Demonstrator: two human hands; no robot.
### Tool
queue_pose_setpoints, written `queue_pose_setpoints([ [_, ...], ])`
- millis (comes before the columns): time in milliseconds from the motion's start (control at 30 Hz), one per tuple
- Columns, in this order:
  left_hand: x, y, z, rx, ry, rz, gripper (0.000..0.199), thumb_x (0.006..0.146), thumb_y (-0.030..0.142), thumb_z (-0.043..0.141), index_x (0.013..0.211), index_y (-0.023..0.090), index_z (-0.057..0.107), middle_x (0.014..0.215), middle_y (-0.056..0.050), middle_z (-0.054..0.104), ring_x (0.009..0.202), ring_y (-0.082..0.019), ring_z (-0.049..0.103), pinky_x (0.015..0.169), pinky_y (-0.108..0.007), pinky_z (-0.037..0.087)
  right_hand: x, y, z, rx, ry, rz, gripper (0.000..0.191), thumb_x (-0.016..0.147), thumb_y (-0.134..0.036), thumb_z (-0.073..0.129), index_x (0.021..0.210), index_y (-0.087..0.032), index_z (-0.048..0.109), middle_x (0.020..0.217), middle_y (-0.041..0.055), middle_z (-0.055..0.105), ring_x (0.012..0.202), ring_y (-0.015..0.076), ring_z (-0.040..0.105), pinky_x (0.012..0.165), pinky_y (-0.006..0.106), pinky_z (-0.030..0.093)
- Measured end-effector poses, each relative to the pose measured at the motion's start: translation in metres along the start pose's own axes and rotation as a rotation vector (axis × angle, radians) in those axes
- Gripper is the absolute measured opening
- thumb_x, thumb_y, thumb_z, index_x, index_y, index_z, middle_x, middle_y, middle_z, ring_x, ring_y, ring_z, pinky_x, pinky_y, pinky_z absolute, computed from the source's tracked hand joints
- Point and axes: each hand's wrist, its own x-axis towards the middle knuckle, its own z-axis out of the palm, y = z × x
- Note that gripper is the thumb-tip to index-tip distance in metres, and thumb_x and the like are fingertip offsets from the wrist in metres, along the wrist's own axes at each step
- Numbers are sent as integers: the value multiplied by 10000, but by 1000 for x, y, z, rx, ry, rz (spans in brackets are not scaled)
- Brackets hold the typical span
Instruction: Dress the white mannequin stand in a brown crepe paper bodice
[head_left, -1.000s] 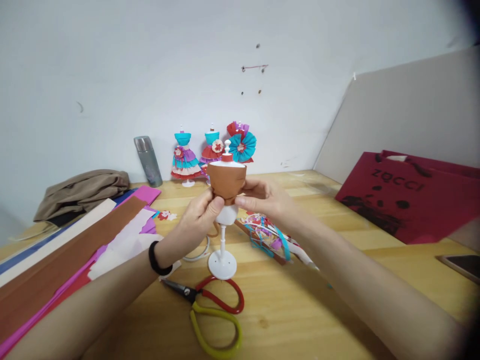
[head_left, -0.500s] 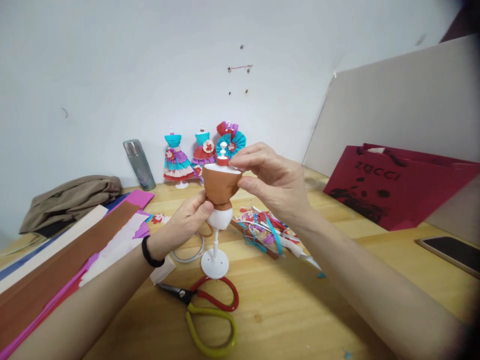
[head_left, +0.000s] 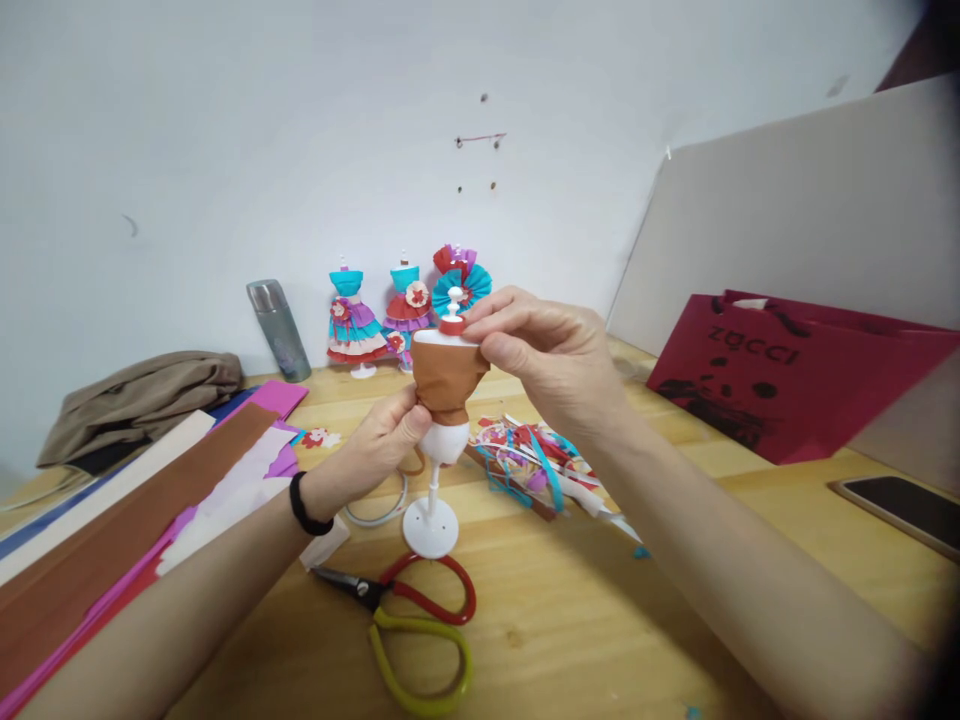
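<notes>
A small white dress form (head_left: 444,446) on a round stand base is held up in front of me, slightly tilted. Brown crepe paper (head_left: 447,376) wraps its torso, and a red band (head_left: 451,326) circles the neck. My left hand (head_left: 391,430) grips the form at the waist, thumb in front. My right hand (head_left: 551,350) has thumb and fingertips closed at the wrap's upper right edge, by the neck; the fingers behind are partly hidden. Below the base lie scissors (head_left: 375,592) with one red and one yellow-green handle.
Three dressed forms, one a teal-and-purple layered dress (head_left: 354,318), stand along the wall. Paper strips (head_left: 135,490) lie left, beside a brown cloth (head_left: 142,405) and a bottle (head_left: 279,330). Scraps (head_left: 534,462), a red paper bag (head_left: 795,370) and a phone (head_left: 900,508) are right.
The top of the dress form has shifted a little to the right, and my left hand has moved with it. My right fingertips have come closer to the wrap's top edge.
</notes>
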Motion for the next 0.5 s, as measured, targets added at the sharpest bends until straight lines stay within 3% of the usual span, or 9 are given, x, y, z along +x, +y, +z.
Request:
queue_pose_setpoints([
  [133, 1, -5, -1, -131, -127, -38, 576, 849, 709, 546, 1082, 190, 633, 756, -42, 678, 649, -152, 622, 597, -273, 522, 0, 0, -2, 26, -8, -22, 116, 814, -420, 730, 740, -333, 749, 862, 6, 707, 921, 227, 652, 821, 446, 550],
  [233, 3, -9, -1, -217, -147, -56, 562, 834, 703, 578, 1051, 186, 617, 830, -55, 683, 645, -145, 626, 591, -275, 520, 1, 2, -7, 53, -38, -35, 135, 853, -431, 688, 804, -334, 767, 887, 8, 711, 917, 219, 650, 822, 428, 541],
  [500, 6, -6, 7, -521, -254, -195, 596, 804, 669, 655, 1118, 169, 572, 735, -41, 674, 549, -154, 633, 525, -268, 507, 2, 7, -9, 56, -101, -74, 164, 772, -452, 770, 867, -318, 774, 955, 33, 692, 960, 226, 642, 869, 424, 545],
])
